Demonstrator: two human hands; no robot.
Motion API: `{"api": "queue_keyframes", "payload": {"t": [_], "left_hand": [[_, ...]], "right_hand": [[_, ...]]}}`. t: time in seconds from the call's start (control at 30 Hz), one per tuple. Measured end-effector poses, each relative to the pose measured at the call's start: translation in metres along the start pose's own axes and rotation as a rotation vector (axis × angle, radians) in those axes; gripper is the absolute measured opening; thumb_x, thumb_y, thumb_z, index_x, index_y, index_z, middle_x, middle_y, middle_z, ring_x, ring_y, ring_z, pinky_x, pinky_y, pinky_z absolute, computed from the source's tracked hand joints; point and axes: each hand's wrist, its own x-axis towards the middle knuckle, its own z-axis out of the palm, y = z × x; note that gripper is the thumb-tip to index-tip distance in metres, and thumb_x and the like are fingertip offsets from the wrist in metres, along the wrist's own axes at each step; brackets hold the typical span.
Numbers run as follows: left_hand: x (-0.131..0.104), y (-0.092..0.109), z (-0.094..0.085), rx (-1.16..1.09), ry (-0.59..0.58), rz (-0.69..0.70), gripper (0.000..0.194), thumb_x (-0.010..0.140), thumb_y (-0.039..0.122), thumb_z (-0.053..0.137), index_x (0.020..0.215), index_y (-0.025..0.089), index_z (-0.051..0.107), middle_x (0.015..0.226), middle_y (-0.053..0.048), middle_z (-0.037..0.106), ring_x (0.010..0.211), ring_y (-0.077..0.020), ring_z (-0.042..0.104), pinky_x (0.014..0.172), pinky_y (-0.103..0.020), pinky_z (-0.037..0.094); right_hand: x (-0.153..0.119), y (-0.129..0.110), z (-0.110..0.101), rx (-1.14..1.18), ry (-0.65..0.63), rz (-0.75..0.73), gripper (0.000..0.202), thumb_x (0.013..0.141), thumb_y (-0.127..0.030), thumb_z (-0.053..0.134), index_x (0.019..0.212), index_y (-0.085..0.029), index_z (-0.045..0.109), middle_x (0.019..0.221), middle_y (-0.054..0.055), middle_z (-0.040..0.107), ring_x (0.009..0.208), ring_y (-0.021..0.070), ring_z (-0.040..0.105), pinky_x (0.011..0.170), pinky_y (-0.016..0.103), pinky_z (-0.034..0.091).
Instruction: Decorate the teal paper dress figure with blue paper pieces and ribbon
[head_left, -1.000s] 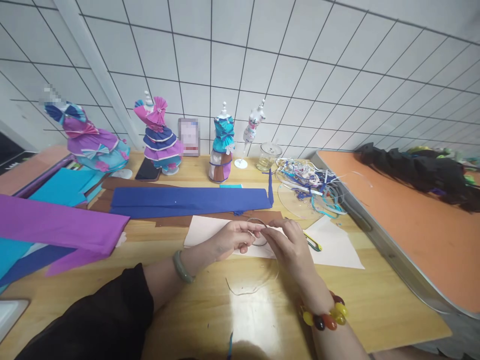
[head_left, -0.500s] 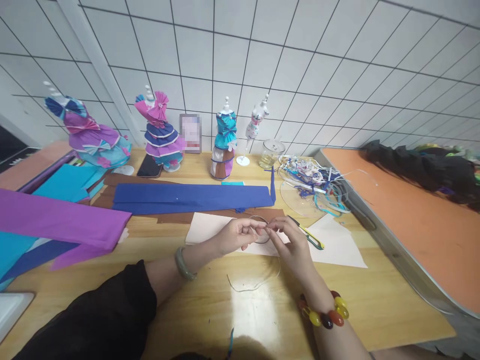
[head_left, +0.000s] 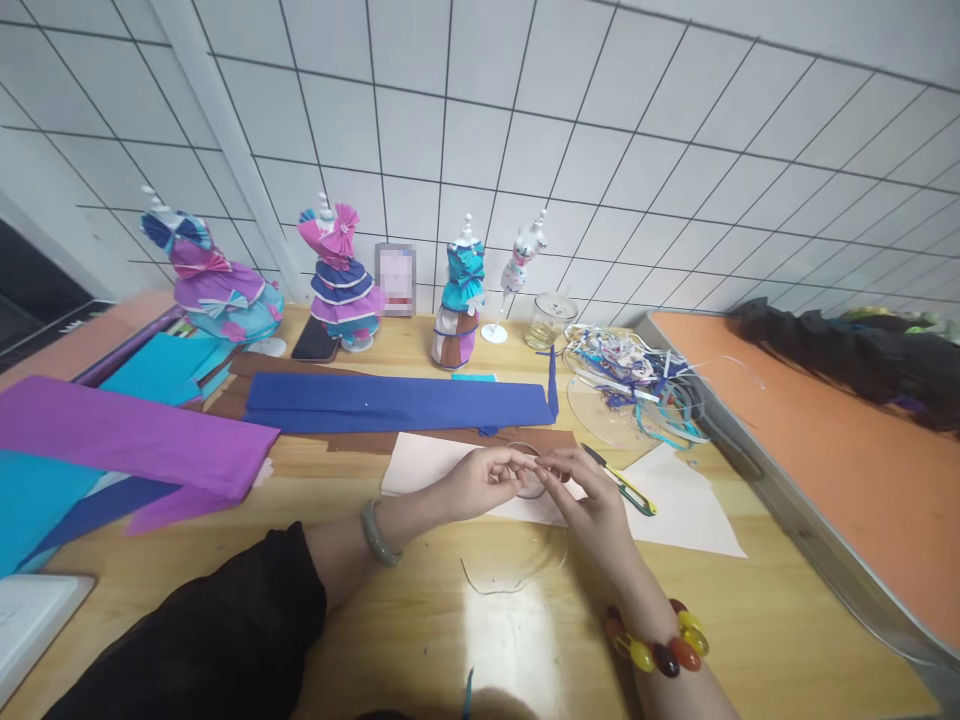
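Observation:
My left hand (head_left: 484, 482) and my right hand (head_left: 592, 500) meet over the table, fingertips pinched close together. Between them is a thin pale cord (head_left: 495, 592). One end of it curls down toward me over the wood, while another part loops round behind my fingers. Exactly how the fingertips grip the cord is too small to tell. Beneath and beyond my hands lies off-white paper (head_left: 690, 505). A yellow and green utility knife (head_left: 637, 497) rests on it, just right of my right hand. Farther back is a long folded strip of dark blue crepe paper (head_left: 397, 402).
Small mannequins in paper dresses, one a teal dress (head_left: 465, 280), line the wall beside a bare mannequin (head_left: 517, 262) and a glass cup (head_left: 550, 322). Scraps (head_left: 637, 365) are heaped at the right. Purple paper (head_left: 142, 440) lies left. A metal edge (head_left: 772, 500) borders the orange surface.
The whole view has shifted slightly, so everything sits a little lower and farther right. My hands keep nearly the same pinched pose on the cord, the left fingers slightly more gathered.

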Motion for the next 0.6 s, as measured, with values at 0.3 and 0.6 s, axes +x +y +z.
{"api": "queue_keyframes", "payload": {"t": [0.3, 0.6], "left_hand": [[-0.0013, 0.0020, 0.0042, -0.065, 0.035, -0.029, 0.027, 0.070, 0.020, 0.061, 0.095, 0.010, 0.060, 0.078, -0.005, 0.060, 0.066, -0.0078, 0.051, 0.061, -0.020, 0.039], [-0.0010, 0.0063, -0.0021, -0.184, -0.047, -0.178, 0.040, 0.070, 0.029, 0.061, 0.105, 0.012, 0.054, 0.076, -0.002, 0.055, 0.049, -0.0041, 0.043, 0.043, -0.019, 0.032]], "right_hand": [[-0.0015, -0.0008, 0.0018, -0.015, 0.048, -0.021, 0.010, 0.082, -0.022, 0.053, 0.082, -0.020, 0.063, 0.078, 0.006, 0.058, 0.075, 0.0182, 0.054, 0.064, 0.031, 0.043], [-0.0015, -0.0045, 0.0084, 0.403, 0.048, 0.362, 0.016, 0.075, -0.035, 0.062, 0.076, -0.019, 0.063, 0.076, 0.005, 0.059, 0.073, 0.0176, 0.054, 0.067, 0.030, 0.044]]}}
